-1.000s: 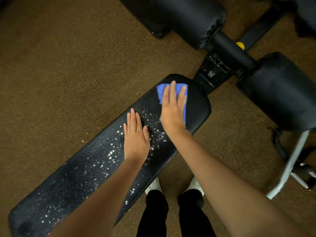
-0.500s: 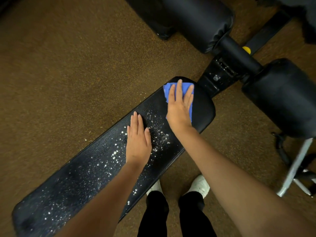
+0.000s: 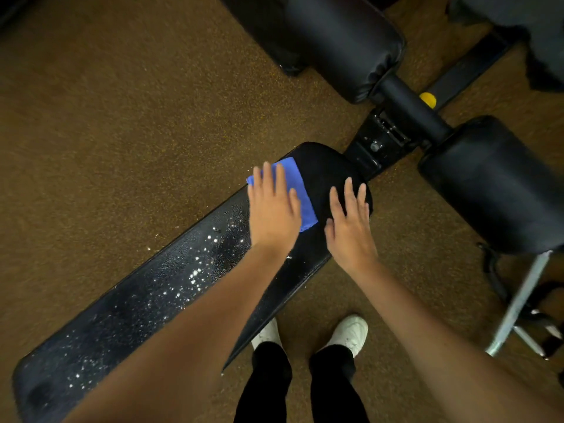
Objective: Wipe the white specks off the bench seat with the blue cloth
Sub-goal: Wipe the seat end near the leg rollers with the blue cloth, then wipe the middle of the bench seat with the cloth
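Left hand (image 3: 273,213) lies flat with fingers straight, pressing on the blue cloth (image 3: 300,193), near the far end of the bench seat (image 3: 158,288). Cloth is folded and sticks out from under the hand at 12 to 3 o'clock, on the seat's far edge. Right hand (image 3: 349,222) is spread, fingers loose, holding nothing, just at 3 o'clock of the cloth over the seat's rounded end; touching the pad or hovering, cannot tell. White specks (image 3: 195,274) are scattered over the seat at 7 o'clock of the left hand, down to the near end. Pad under the right hand looks clean. Black roller pads (image 3: 345,41) at 1 o'clock, with a yellow knob (image 3: 428,99) between. White shoes (image 3: 351,332) on the brown floor (image 3: 106,117) at 6 o'clock.
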`<state>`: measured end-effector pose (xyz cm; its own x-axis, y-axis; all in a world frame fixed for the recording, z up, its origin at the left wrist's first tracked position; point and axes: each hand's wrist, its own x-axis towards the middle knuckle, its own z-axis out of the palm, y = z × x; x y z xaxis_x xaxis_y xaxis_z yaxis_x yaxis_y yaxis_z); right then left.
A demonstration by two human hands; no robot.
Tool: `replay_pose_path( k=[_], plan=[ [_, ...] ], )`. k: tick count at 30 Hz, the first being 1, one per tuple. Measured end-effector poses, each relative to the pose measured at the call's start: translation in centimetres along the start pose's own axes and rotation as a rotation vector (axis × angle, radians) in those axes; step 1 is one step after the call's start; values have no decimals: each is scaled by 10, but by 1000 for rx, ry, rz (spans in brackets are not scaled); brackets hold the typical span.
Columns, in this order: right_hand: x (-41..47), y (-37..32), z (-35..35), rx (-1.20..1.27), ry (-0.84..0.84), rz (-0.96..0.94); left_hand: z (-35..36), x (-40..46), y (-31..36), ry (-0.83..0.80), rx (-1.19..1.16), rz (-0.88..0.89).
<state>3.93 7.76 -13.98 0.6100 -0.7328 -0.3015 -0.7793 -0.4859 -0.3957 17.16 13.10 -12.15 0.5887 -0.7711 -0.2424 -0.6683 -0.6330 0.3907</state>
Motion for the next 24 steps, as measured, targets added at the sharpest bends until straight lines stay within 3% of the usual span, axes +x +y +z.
replay_pose_path(
  k=[7,14,20,24],
  plan=[
    [4,5,4,-102,-49,-15,41,18,17,-14,369,-32],
    [3,4,9,-136,-92,-9,28,62,10,5,277,-25],
    [4,5,11,-208,-150,5,32,2,-26,77,283,-65],
    [3,2,11,-212,-167,29,26,9,-32,12,274,-5]
  ],
)
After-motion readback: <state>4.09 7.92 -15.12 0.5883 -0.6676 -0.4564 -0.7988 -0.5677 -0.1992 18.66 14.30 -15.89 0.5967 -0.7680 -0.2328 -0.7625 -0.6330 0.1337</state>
